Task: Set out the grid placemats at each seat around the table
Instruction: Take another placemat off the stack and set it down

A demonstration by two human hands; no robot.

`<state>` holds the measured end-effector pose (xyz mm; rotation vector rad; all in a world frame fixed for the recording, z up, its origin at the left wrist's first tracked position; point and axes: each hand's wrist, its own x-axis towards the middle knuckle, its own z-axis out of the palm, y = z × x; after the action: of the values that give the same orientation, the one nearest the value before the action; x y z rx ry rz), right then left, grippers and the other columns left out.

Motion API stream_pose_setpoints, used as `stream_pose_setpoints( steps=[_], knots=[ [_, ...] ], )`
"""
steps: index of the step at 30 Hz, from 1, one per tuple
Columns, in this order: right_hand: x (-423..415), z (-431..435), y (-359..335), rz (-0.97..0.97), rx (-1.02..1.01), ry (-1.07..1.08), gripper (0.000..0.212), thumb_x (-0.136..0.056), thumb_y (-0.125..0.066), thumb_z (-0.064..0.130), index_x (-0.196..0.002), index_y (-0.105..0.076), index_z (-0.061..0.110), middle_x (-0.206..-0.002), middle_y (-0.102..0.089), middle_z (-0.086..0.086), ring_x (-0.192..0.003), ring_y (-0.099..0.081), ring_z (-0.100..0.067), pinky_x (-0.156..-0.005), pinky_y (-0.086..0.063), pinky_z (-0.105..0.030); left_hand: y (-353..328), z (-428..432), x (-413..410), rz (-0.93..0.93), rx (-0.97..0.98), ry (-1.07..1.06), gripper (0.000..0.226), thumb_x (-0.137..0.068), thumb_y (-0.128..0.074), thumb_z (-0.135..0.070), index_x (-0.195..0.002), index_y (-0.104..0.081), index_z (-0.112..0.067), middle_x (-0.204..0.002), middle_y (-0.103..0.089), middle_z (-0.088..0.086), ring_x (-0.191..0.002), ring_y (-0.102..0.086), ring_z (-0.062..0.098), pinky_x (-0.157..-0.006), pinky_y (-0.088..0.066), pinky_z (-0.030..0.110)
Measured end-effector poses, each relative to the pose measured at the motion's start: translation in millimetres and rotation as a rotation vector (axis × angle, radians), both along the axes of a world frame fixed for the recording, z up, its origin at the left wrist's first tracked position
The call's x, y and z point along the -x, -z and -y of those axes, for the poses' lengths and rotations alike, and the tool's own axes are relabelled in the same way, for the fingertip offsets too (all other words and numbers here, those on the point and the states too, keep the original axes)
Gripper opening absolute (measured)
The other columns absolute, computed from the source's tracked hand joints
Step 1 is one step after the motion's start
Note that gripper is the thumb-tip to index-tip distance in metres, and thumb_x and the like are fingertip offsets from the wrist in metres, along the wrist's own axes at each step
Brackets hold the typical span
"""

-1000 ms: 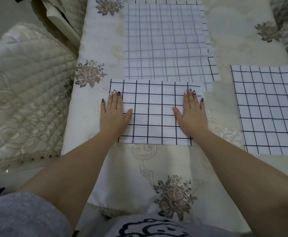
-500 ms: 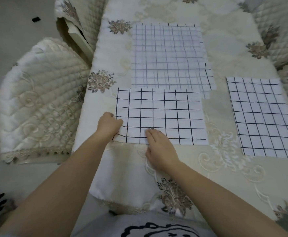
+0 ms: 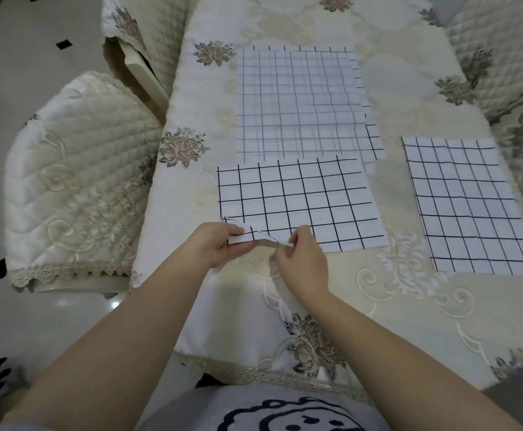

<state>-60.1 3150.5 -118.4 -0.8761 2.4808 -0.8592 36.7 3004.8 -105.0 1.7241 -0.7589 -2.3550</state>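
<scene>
Both hands have come off the flat of the mat, where they lay spread a second ago, and drawn back to its near edge, which is now raised off the cloth. My left hand (image 3: 219, 244) grips the near-left corner of the near placemat (image 3: 300, 203), fingers curled under and thumb on top; my right hand (image 3: 303, 262) pinches the same edge just beside it, so the corner buckles between them. Its remaining part lies flat toward the table's near-left corner, beside the quilted chair (image 3: 76, 181) at the left edge. A second placemat (image 3: 465, 203) lies flat by the right edge, well apart. Beyond the near one, toward the far end of the tablecloth (image 3: 409, 306), sits a pile of paler grid sheets (image 3: 297, 101), overlapped unevenly; how many I cannot tell. I judge the job under way: one mat looks placed, one is being adjusted or peeled, and the pile is not yet dealt out to the other seats. No brand or writing is readable; my grey shirt (image 3: 198, 409) shows only a cartoon print.
</scene>
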Motion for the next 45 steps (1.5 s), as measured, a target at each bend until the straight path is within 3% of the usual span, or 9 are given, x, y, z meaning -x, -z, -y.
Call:
stream_pose_setpoints(
  steps=[4,7,11,15,22,27,33,42,45],
  knots=[
    [2.4,0.9,-15.3,1.081,0.09,0.561,0.057,-0.093,-0.045,0.052,-0.088,-0.062,-0.002,-0.075,-0.072,-0.017,-0.064,-0.067,-0.029,-0.058,-0.055,-0.036,-3.7,-19.7,17.7,-0.083,-0.041,-0.029,0.025,-0.088,-0.055,0.01,-0.112,-0.052,0.01,-0.114,-0.059,0.031,-0.089,-0.066,0.044,-0.061,-0.061,0.044],
    [18.0,-2.3,-7.5,1.37,0.39,0.776,0.053,-0.095,-0.051,0.046,-0.111,-0.054,-0.004,-0.098,-0.067,-0.025,-0.087,-0.069,-0.034,-0.08,-0.058,-0.045,-1.6,-31.4,24.4,-0.119,-0.069,0.049,0.032,-0.087,-0.057,0.009,-0.119,-0.052,0.009,-0.122,-0.059,0.028,-0.099,-0.066,0.041,-0.072,-0.06,0.047],
    [41.2,-11.1,-3.6,1.338,0.592,0.962,0.017,-0.097,-0.053,0.013,-0.099,-0.056,-0.003,-0.096,-0.064,-0.023,-0.086,-0.065,-0.033,-0.082,-0.057,-0.047,-0.2,-42.8,23.0,-0.15,-0.105,0.184,0.018,-0.088,-0.057,0.007,-0.106,-0.058,0.007,-0.106,-0.068,0.023,-0.096,-0.068,0.036,-0.077,-0.058,0.048],
    [60.1,-23.0,-2.3,1.235,0.491,0.996,0.011,-0.094,-0.05,-0.004,-0.083,-0.054,-0.003,-0.067,-0.052,-0.011,-0.049,-0.054,-0.018,-0.046,-0.058,-0.032,6.0,-41.4,19.2,-0.173,-0.097,0.175,0.023,-0.093,-0.057,-0.012,-0.112,-0.06,-0.001,-0.101,-0.071,0.018,-0.088,-0.07,0.029,-0.072,-0.061,0.043],
    [94.2,-50.8,12.1,1.289,0.393,0.854,0.019,-0.094,-0.05,-0.004,-0.076,-0.051,0.0,-0.059,-0.052,-0.011,-0.051,-0.052,-0.019,-0.07,-0.06,-0.047,9.8,-9.6,19.0,-0.221,-0.096,-0.124,0.05,-0.093,-0.052,-0.041,-0.113,-0.057,0.005,-0.107,-0.065,0.018,-0.099,-0.063,0.033,-0.086,-0.05,0.044],
    [111.4,-76.0,21.7,1.274,0.245,0.77,0.007,-0.091,-0.054,-0.004,-0.089,-0.052,0.003,-0.08,-0.046,-0.014,-0.067,-0.046,-0.023,-0.053,-0.058,-0.039,4.3,6.0,30.8,-0.182,-0.105,-0.138,0.044,-0.094,-0.049,-0.039,-0.108,-0.061,0.0,-0.096,-0.071,0.018,-0.09,-0.068,0.032,-0.079,-0.05,0.043],
    [123.6,-99.9,11.6,1.206,0.1,0.594,0.008,-0.092,-0.053,-0.005,-0.087,-0.053,0.002,-0.077,-0.063,-0.017,-0.057,-0.065,-0.02,-0.05,-0.058,-0.034,6.7,12.0,59.1,0.11,0.174,0.314,0.018,-0.091,-0.061,-0.021,-0.078,-0.06,-0.009,-0.049,-0.05,-0.003,-0.04,-0.047,0.01,-0.043,-0.046,0.018],
    [145.2,-109.1,10.0,0.92,0.129,0.648,0.011,-0.092,-0.058,0.008,-0.083,-0.06,0.002,-0.068,-0.062,-0.014,-0.04,-0.06,-0.018,-0.038,-0.045,-0.023,5.2,-16.1,103.8,0.254,0.472,0.633,0.025,-0.078,-0.078,-0.014,-0.082,-0.056,-0.003,-0.082,-0.062,0.015,-0.077,-0.062,0.029,-0.077,-0.054,0.039],
    [152.1,-109.3,16.6,0.707,0.098,0.64,0.016,-0.086,-0.062,0.01,-0.071,-0.062,0.003,-0.073,-0.062,-0.023,-0.056,-0.059,-0.027,-0.053,-0.05,-0.04,9.6,-20.7,108.9,0.246,0.519,0.611,0.053,-0.075,-0.081,-0.016,-0.119,-0.055,0.0,-0.107,-0.063,0.018,-0.102,-0.061,0.033,-0.092,-0.051,0.043]
  ],
)
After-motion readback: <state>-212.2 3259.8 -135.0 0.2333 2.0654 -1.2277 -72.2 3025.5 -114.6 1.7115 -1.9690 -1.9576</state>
